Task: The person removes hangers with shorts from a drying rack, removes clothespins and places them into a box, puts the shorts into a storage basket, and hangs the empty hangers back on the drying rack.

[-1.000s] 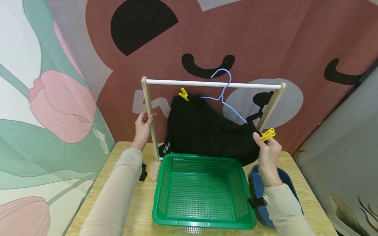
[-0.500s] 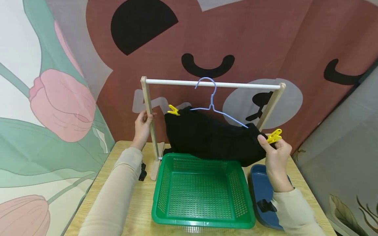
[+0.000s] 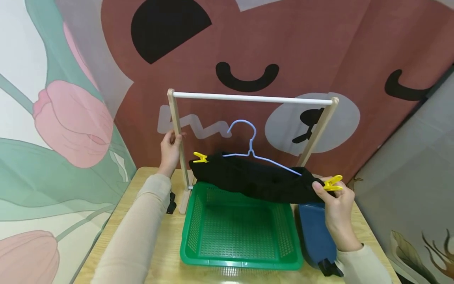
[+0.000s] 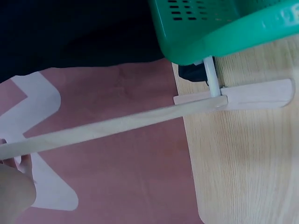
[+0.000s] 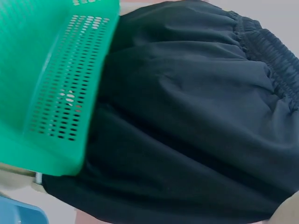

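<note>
My left hand (image 3: 169, 154) grips the left wooden post (image 3: 175, 114) of a small clothes rack; in the left wrist view the post (image 4: 117, 126) runs down to its foot. With thumb and fingers my right hand (image 3: 340, 213) pinches the right waist corner of black shorts (image 3: 248, 181). A blue hanger (image 3: 251, 146) is set in their waist, its hook below the rack's white bar (image 3: 248, 97). One yellow clothespin (image 3: 201, 157) clips the left corner, another yellow clothespin (image 3: 333, 183) the right. Gathered elastic shows on the shorts (image 5: 187, 107) in the right wrist view.
A green perforated basket (image 3: 241, 265) stands on the wooden table (image 3: 159, 252) before the rack, the shorts overlapping its back rim. Right of it sits a blue tray (image 3: 315, 232), partly behind my right hand. A printed cloth (image 3: 301, 47) hangs close behind the rack.
The shorts and hanger have come down, the hook dropping from above the bar to below it. My right hand has moved down and right with them. The left hand stays on the post.
</note>
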The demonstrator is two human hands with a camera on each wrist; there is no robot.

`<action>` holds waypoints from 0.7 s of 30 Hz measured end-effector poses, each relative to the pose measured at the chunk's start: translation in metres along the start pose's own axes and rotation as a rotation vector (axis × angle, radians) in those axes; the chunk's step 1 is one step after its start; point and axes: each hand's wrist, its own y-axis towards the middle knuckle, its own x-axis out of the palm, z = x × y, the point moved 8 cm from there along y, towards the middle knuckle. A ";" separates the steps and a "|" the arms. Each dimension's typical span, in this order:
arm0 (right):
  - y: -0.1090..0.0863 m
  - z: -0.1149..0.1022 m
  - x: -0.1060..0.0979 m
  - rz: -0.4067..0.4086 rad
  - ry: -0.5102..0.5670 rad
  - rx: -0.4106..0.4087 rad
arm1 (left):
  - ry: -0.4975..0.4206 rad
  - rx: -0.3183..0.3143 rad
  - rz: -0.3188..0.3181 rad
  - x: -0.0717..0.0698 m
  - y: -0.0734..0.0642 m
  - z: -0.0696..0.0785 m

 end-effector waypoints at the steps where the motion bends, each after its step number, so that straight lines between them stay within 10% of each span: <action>1: -0.002 0.001 -0.001 0.000 0.009 -0.011 | 0.000 -0.003 0.003 0.000 -0.001 0.005; 7: -0.015 0.014 -0.005 -0.009 -0.015 -0.016 | -0.011 -0.029 0.018 -0.003 -0.012 0.025; 21: -0.046 0.048 -0.019 -0.064 -0.166 0.048 | -0.038 -0.090 0.081 -0.014 -0.013 -0.001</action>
